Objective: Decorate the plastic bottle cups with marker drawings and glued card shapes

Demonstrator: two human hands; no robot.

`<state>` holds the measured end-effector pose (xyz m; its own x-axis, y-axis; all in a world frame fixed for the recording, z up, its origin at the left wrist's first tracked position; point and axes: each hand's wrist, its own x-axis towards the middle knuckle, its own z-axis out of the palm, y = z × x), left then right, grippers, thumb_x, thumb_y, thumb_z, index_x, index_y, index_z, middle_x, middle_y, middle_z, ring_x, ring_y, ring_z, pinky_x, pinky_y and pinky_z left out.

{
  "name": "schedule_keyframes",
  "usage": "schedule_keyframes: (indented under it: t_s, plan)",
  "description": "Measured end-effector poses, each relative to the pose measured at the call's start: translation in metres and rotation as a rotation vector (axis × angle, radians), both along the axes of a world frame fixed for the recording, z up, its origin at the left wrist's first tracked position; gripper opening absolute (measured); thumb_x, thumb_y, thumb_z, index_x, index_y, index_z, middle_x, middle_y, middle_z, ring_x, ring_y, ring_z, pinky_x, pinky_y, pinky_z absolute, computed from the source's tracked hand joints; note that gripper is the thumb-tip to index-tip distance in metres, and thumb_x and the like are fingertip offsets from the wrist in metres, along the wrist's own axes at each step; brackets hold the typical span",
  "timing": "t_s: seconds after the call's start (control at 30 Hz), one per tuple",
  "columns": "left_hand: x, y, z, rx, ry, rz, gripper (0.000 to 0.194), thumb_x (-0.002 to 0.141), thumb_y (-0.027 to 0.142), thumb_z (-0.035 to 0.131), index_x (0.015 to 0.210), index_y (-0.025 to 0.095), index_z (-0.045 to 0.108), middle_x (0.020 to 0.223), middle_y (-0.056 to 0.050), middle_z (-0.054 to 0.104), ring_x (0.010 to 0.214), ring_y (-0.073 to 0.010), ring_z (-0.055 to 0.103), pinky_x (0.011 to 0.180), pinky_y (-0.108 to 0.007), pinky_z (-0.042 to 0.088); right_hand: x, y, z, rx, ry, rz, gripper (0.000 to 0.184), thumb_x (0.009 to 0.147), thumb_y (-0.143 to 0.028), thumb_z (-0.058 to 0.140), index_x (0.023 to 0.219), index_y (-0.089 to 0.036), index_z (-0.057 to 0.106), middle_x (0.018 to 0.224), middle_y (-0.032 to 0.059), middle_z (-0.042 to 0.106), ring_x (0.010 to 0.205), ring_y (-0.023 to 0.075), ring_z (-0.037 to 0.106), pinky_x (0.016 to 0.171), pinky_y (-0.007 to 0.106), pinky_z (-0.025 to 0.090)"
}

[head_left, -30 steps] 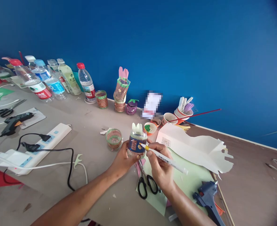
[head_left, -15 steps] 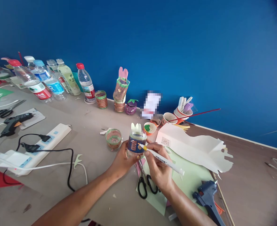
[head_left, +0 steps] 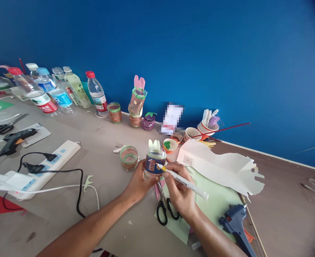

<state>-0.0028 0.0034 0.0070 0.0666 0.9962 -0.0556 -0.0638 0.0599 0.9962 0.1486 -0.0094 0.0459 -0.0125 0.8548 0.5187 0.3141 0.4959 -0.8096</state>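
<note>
My left hand (head_left: 140, 182) is wrapped round a small clear plastic cup (head_left: 154, 160) with a dark blue band and pale scalloped paper pieces standing at its top. In my right hand (head_left: 180, 189) is a white marker pen (head_left: 185, 181) with a yellow tip section. Its point touches or nearly touches the blue band, where a brown patch and small light marks show. Below the hands, black-handled scissors (head_left: 162, 213) lie partly on light green paper (head_left: 209, 198). Left of the cup stands a low clear cup with a green rim (head_left: 129, 157).
A blue glue gun (head_left: 233, 219) lies at the right, a black one (head_left: 15, 141) at the left near a power strip (head_left: 63, 151) with cables. Bottles (head_left: 97, 92), a purple eggplant-like cup (head_left: 148, 122) and paint cups (head_left: 170, 145) line the wall. Torn white paper (head_left: 221, 160) lies right.
The pen tip has shifted slightly left on the blue band. The left hand keeps its hold on the cup, and the view has moved a little.
</note>
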Motion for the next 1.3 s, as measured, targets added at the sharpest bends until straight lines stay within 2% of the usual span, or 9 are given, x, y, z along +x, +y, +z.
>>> schedule_keyframes:
  t_s: [0.27,0.43,0.7,0.93,1.3]
  plan:
    - [0.0,0.0,0.002,0.001,0.008,0.001,0.062,0.067,0.048,0.081,0.116,0.018,0.056,0.115,-0.012,0.068,0.114,-0.0338,0.061,0.095,-0.043,0.047,-0.001,0.001,0.001,-0.004,0.011,0.018,0.009,0.092,-0.02,0.054,0.098,-0.026,0.057,0.077,-0.0015,0.067,0.086,0.0191,0.068,0.094,0.04,0.05]
    - [0.0,0.0,0.002,0.004,-0.025,-0.013,0.06,0.069,0.044,0.081,0.117,0.018,0.055,0.118,-0.013,0.068,0.116,-0.0336,0.061,0.097,-0.044,0.046,-0.001,0.0,0.0,-0.009,0.017,0.025,0.01,0.092,-0.019,0.055,0.097,-0.027,0.057,0.077,-0.0036,0.066,0.077,0.0154,0.066,0.096,0.038,0.049]
    - [0.001,0.0,0.005,-0.022,0.011,-0.01,0.061,0.07,0.044,0.08,0.118,0.018,0.053,0.117,-0.013,0.067,0.114,-0.0325,0.061,0.096,-0.043,0.045,-0.001,0.003,-0.002,0.004,-0.031,-0.034,0.009,0.09,-0.02,0.056,0.097,-0.026,0.058,0.084,0.0007,0.067,0.099,0.0203,0.069,0.085,0.032,0.053]
    - [0.0,-0.001,0.008,-0.027,0.036,0.005,0.06,0.069,0.047,0.079,0.116,0.019,0.055,0.115,-0.012,0.066,0.114,-0.0329,0.059,0.096,-0.043,0.044,-0.002,0.004,-0.005,0.043,-0.06,-0.086,0.011,0.089,-0.017,0.056,0.097,-0.025,0.059,0.086,0.0027,0.068,0.1,0.0222,0.07,0.08,0.033,0.056]
    - [-0.002,-0.002,0.006,-0.048,0.011,-0.029,0.059,0.073,0.05,0.075,0.118,0.018,0.054,0.119,-0.012,0.066,0.117,-0.0337,0.058,0.097,-0.043,0.044,-0.001,0.005,-0.009,-0.001,-0.031,-0.115,0.009,0.09,-0.02,0.056,0.098,-0.024,0.059,0.091,0.0041,0.071,0.1,0.023,0.07,0.08,0.034,0.055]
